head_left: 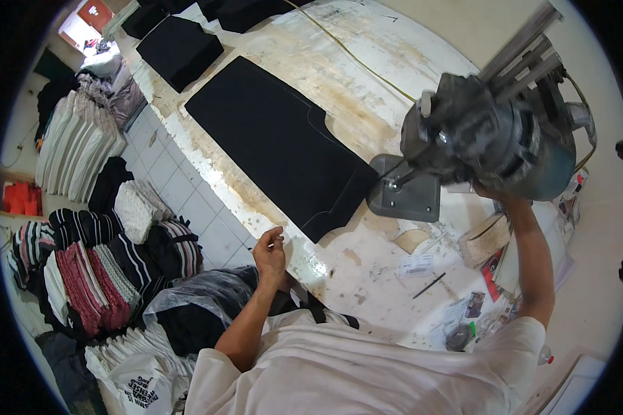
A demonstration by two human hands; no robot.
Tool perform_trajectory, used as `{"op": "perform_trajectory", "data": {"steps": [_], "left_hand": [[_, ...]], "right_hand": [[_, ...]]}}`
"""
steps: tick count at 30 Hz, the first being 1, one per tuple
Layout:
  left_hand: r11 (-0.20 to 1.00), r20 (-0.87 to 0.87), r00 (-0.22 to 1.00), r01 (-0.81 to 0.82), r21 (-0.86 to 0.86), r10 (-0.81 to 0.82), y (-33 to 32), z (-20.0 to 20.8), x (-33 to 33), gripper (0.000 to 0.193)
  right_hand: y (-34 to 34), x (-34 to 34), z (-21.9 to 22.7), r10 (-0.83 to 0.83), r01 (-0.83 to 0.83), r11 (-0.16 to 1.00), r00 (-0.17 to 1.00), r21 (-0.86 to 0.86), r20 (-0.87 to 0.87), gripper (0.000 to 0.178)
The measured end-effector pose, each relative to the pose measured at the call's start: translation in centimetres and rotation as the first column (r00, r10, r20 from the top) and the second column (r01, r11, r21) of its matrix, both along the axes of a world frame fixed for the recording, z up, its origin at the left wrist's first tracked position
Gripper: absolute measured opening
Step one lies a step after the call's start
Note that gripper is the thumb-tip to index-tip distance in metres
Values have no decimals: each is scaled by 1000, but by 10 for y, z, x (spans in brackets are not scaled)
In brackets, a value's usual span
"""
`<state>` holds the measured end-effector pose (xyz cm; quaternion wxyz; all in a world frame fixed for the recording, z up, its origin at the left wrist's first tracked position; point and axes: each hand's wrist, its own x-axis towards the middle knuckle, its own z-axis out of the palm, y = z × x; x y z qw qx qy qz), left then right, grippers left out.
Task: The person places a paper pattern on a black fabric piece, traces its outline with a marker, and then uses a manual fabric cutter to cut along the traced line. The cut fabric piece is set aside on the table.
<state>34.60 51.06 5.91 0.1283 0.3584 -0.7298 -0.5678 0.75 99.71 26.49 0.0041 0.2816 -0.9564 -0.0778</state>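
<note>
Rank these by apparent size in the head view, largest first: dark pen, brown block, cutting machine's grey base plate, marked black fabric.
1. Marked black fabric
2. Cutting machine's grey base plate, partly covered
3. Brown block
4. Dark pen

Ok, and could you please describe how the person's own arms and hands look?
The person wears a pale, whitish shirt with short, loose sleeves. Both forearms are bare. The left hand wears no glove, and its fingers are uncovered. The right hand is mostly hidden behind the machine.
</note>
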Motion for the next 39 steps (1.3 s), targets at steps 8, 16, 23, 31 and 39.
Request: {"op": "perform_trajectory", "data": {"steps": [8,16,23,31,39], "left_hand": [[998,41,997,-60,-32,61,-10,-3,9,28],[949,-121,993,-31,-313,-8,-45,75,-79,22],[886,-236,963,7,-463,-131,-59,172,-130,22],[840,-303,915,65,-538,-265,-103,224,-128,21],[550,-64,692,509,-662,-719,-102,315,-196,30]], "right_hand": [[-20,-6,10,18,-10,994,997,-109,78,51],[-95,-6,32,161,-125,957,979,-261,123,50],[-163,18,42,253,-182,921,952,-346,172,49],[-182,72,56,217,-93,904,940,-417,263,49],[-165,171,64,19,215,820,916,-531,401,48]]}}
